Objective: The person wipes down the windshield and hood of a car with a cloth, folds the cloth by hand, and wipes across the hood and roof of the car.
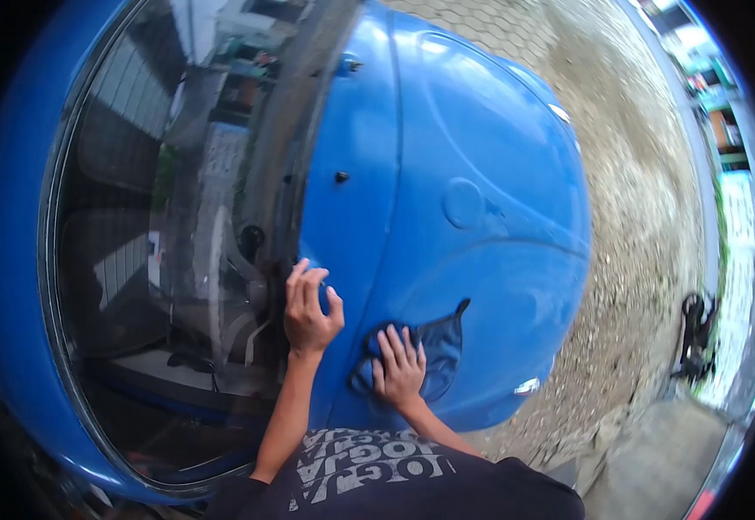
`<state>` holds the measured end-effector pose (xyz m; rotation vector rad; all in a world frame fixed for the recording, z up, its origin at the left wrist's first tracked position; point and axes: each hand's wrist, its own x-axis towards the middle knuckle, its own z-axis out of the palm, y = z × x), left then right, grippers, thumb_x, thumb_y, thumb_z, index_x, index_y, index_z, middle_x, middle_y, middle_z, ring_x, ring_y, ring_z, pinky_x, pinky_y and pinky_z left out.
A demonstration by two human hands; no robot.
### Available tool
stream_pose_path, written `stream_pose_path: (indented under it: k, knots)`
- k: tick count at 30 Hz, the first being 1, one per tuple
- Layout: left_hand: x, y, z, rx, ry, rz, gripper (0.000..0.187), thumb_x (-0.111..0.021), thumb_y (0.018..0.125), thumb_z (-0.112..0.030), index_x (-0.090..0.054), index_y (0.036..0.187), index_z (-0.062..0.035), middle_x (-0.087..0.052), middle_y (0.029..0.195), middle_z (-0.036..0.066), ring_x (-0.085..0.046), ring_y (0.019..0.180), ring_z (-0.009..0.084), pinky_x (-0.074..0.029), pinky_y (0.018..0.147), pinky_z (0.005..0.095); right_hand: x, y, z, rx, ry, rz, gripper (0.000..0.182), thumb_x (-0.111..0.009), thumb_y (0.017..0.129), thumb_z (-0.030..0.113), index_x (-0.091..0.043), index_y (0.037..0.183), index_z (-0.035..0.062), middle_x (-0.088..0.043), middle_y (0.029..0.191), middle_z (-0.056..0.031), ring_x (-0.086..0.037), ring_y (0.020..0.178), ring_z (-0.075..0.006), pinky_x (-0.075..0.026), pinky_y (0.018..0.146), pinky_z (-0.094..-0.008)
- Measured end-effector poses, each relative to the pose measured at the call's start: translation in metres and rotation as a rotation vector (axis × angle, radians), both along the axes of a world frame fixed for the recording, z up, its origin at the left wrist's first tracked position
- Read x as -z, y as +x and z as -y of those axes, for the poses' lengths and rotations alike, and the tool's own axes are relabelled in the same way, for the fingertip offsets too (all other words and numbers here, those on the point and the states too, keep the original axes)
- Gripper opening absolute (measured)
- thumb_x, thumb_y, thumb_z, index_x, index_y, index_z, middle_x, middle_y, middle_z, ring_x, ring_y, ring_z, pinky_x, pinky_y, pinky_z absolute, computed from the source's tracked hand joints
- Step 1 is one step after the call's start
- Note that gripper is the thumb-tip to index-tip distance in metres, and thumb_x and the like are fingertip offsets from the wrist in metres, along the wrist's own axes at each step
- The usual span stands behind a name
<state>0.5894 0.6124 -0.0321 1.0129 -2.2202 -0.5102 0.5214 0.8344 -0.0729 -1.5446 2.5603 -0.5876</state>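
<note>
Clearly, from my remote seat, the right hand (401, 371) presses flat, fingers slightly spread, on the dark cloth (442, 347) beneath it; I judge that light and limp, best pinched by the tab (463, 306) beyond its fingertips. My left hand (312, 309), half-curled, looks empty, the windscreen (178, 217) to its left.

Two hands (402, 366) at the hood (516, 182) of a blue car.
The right hand lies flat, fingers slightly spread, on a dark cloth (443, 345) with a small loop at one corner, resting on the hood; the left hand (312, 308), loosely curled, is near the lower edge of the windshield (126, 251). Gravelly ground (629, 234) borders the car's nose, a motorcycle (698, 338) well apart.
</note>
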Motion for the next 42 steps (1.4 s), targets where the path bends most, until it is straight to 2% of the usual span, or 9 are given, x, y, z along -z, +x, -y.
stream_pose_path:
  k: [7,9,16,21,25,33,36,39,42]
  knots:
    - [0.010,0.005,-0.004,0.072,-0.049,0.002,0.029,-0.061,0.087,-0.006,-0.063,0.115,-0.0003,-0.065,0.115,0.020,-0.056,0.129,0.0428,-0.047,0.108,0.0490,0.004,0.014,-0.074,-0.075,-0.052,0.027,0.056,-0.059,0.094,0.033,-0.058,0.148,0.0196,-0.056,0.154,-0.0058,-0.048,0.146,-0.0294,-0.026,0.121,-0.0490]
    - [0.010,0.006,-0.002,0.097,-0.072,0.020,0.031,-0.061,0.087,-0.007,-0.063,0.117,-0.0016,-0.064,0.119,0.020,-0.053,0.132,0.0427,-0.046,0.110,0.0484,0.003,-0.003,-0.068,0.012,-0.109,0.007,0.061,-0.064,0.091,0.029,-0.055,0.150,0.0219,-0.054,0.156,-0.0033,-0.050,0.144,-0.0283,-0.032,0.119,-0.0534]
    - [0.016,0.018,-0.039,0.148,-0.403,0.290,0.045,-0.058,0.099,-0.022,-0.058,0.143,-0.0160,-0.040,0.160,0.013,-0.034,0.152,0.0368,-0.029,0.125,0.0553,0.023,-0.142,-0.025,0.599,-0.165,-0.112,0.051,-0.051,0.104,0.033,-0.050,0.154,0.0213,-0.049,0.160,-0.0021,-0.041,0.150,-0.0311,-0.031,0.120,-0.0582]
    - [0.023,0.033,-0.055,0.209,-0.296,0.354,0.050,-0.054,0.101,-0.025,-0.055,0.150,-0.0195,-0.034,0.167,0.011,-0.028,0.156,0.0351,-0.026,0.126,0.0537,0.006,-0.024,-0.043,0.160,-0.265,-0.023,0.055,-0.060,0.099,0.029,-0.051,0.153,0.0214,-0.051,0.158,-0.0033,-0.043,0.149,-0.0308,-0.030,0.121,-0.0567]
    - [0.020,0.036,-0.061,0.243,-0.272,0.372,0.054,-0.052,0.101,-0.029,-0.050,0.155,-0.0224,-0.030,0.170,0.010,-0.026,0.157,0.0339,-0.022,0.128,0.0536,0.003,0.080,-0.083,0.088,-0.187,0.015,0.057,-0.060,0.099,0.031,-0.051,0.154,0.0202,-0.050,0.160,-0.0022,-0.044,0.149,-0.0260,-0.030,0.122,-0.0498]
    - [0.015,0.027,-0.057,0.219,-0.193,0.474,0.057,-0.048,0.102,-0.033,-0.044,0.159,-0.0289,-0.033,0.169,0.009,-0.027,0.157,0.0334,-0.021,0.128,0.0531,0.018,-0.131,0.033,0.320,-0.300,-0.201,0.052,-0.055,0.100,0.031,-0.053,0.151,0.0177,-0.051,0.158,-0.0062,-0.047,0.146,-0.0295,-0.036,0.118,-0.0544]
    - [0.013,0.025,-0.056,0.203,-0.190,0.500,0.054,-0.047,0.105,-0.033,-0.044,0.159,-0.0296,-0.035,0.168,0.007,-0.028,0.156,0.0314,-0.021,0.128,0.0522,0.023,-0.214,0.064,0.440,-0.179,-0.122,0.057,-0.046,0.105,0.039,-0.044,0.158,0.0183,-0.040,0.166,-0.0046,-0.036,0.153,-0.0282,-0.027,0.124,-0.0551]
    - [0.011,0.025,-0.055,0.187,-0.170,0.506,0.051,-0.045,0.107,-0.029,-0.045,0.157,-0.0298,-0.037,0.167,0.005,-0.030,0.156,0.0303,-0.024,0.128,0.0519,0.022,-0.180,0.075,0.458,-0.214,-0.165,0.055,-0.049,0.104,0.038,-0.048,0.156,0.0191,-0.043,0.164,-0.0059,-0.039,0.152,-0.0309,-0.030,0.122,-0.0580]
    - [0.012,0.022,-0.055,0.181,-0.140,0.463,0.049,-0.046,0.107,-0.023,-0.048,0.156,-0.0275,-0.038,0.166,0.004,-0.032,0.155,0.0293,-0.026,0.127,0.0514,-0.013,-0.068,0.042,0.048,-0.368,-0.048,0.051,-0.063,0.094,0.025,-0.060,0.144,0.0176,-0.056,0.154,-0.0081,-0.053,0.140,-0.0346,-0.036,0.116,-0.0573]
